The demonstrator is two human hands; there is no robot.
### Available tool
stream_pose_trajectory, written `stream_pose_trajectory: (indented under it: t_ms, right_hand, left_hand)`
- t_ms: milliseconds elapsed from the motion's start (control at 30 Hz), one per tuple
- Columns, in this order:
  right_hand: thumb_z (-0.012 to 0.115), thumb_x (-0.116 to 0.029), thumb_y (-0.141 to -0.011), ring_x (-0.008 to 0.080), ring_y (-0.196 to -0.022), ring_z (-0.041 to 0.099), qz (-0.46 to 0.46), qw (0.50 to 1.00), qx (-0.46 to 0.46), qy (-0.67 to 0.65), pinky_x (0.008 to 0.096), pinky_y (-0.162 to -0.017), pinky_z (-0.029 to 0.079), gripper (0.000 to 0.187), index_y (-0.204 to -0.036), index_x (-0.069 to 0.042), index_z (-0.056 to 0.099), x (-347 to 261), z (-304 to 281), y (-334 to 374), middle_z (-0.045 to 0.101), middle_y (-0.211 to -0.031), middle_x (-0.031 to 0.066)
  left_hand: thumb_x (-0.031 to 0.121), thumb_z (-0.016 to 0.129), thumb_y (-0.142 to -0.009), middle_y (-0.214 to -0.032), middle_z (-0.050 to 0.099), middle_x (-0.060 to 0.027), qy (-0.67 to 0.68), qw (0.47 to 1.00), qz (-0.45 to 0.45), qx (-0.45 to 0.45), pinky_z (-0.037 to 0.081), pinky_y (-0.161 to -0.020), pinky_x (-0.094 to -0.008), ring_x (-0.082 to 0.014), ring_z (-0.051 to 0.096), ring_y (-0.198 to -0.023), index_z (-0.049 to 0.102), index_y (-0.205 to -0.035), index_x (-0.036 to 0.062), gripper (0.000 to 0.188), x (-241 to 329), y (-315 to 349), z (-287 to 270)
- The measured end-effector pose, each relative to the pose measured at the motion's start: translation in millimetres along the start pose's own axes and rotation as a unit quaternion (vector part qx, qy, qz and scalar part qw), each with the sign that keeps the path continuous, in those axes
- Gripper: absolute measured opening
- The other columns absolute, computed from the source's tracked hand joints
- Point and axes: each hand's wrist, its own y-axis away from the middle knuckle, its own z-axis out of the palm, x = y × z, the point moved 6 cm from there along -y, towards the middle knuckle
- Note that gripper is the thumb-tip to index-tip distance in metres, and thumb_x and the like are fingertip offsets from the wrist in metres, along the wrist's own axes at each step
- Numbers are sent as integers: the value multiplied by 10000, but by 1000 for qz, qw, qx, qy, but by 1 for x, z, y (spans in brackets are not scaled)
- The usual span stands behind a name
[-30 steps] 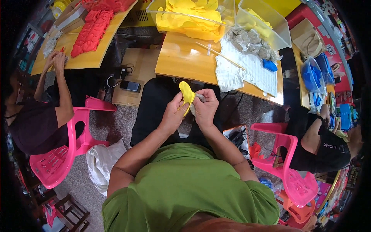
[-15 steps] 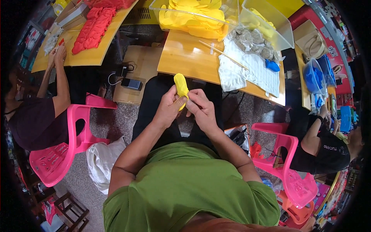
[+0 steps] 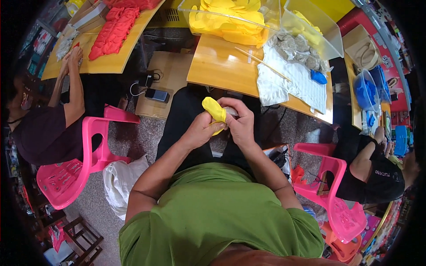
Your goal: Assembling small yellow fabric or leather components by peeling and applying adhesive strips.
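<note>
Above my lap, both hands work on a limp yellow balloon-like pouch (image 3: 214,108). My left hand (image 3: 199,130) is closed, its thumb and fingers gripping the lower part of the pouch. The rounded end of the pouch points up and to the left. My right hand (image 3: 241,123) is closed around the pouch's other end, beside the left fingertips. A small greyish-clear lump (image 3: 230,111), like a plastic-wrapped packet, shows under the right fingers against the pouch. How far the lump reaches into the pouch is hidden by the fingers.
Ahead is a wooden table (image 3: 217,66) with a clear bin (image 3: 230,31) of flat yellow pieces. A white cloth (image 3: 306,91) bears several greyish bagged lumps (image 3: 293,46), a thin stick (image 3: 262,63) and a blue packet (image 3: 318,77). People sit on pink chairs (image 3: 91,146) at both sides.
The pouch and my hands have come slightly lower and to the right in the picture. My right hand has turned, and a greyish lump now shows beneath its fingers.
</note>
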Motion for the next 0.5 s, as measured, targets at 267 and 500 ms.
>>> stream_pose_trajectory:
  t_ms: [267,500]
  right_hand:
    - [583,50,-787,77,-722,549,52,987,-151,-11,199,-617,443,153,-935,23,610,-16,-2,-4,572,-846,21]
    - [616,45,-740,92,-653,549,95,990,-21,100,223,-606,450,95,-831,20,600,-8,-4,0,565,-730,4]
  left_hand:
    - [250,759,-751,-956,604,-9,124,985,76,89,451,-675,-204,-73,556,-789,503,-1232,40,583,46,12,-10]
    - [123,672,-829,-741,561,22,11,938,165,304,395,-517,-176,-40,484,-578,567,-925,48,160,40,20,0]
